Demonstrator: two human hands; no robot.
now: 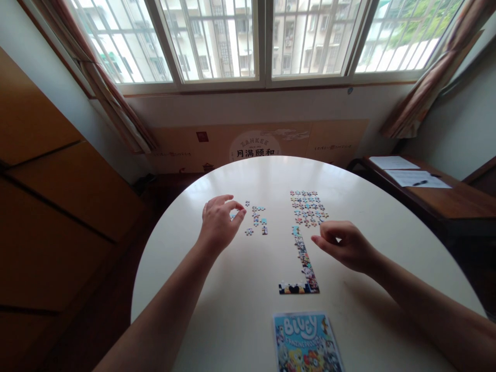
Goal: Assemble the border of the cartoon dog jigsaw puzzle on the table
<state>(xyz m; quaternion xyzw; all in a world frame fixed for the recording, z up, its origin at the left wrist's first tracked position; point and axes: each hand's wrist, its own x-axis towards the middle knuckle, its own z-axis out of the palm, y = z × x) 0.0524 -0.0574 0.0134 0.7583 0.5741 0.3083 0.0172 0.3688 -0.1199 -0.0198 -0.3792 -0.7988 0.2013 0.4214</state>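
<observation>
Above the loose puzzle pieces [256, 211] at the table's middle left, my left hand [219, 219] has its thumb and index fingertip nearly together; anything between them is too small to make out. My right hand [344, 243] is curled closed just right of the joined puzzle strip [303, 253], its fingertips partly hidden. That strip runs toward me and bends left into a dark bottom edge. Rows of separate pieces [308, 206] lie beyond my right hand. Nearer to me is a blue picture sheet [306, 343] with "Bluey" lettering.
Everything lies on a round white table [166, 268]. To the right, a brown wooden table [465, 199] holds papers [416, 179] and a dark pen. Behind are a beige printed panel [329, 139], barred windows and curtains. Wooden cabinets [46, 206] stand at the left.
</observation>
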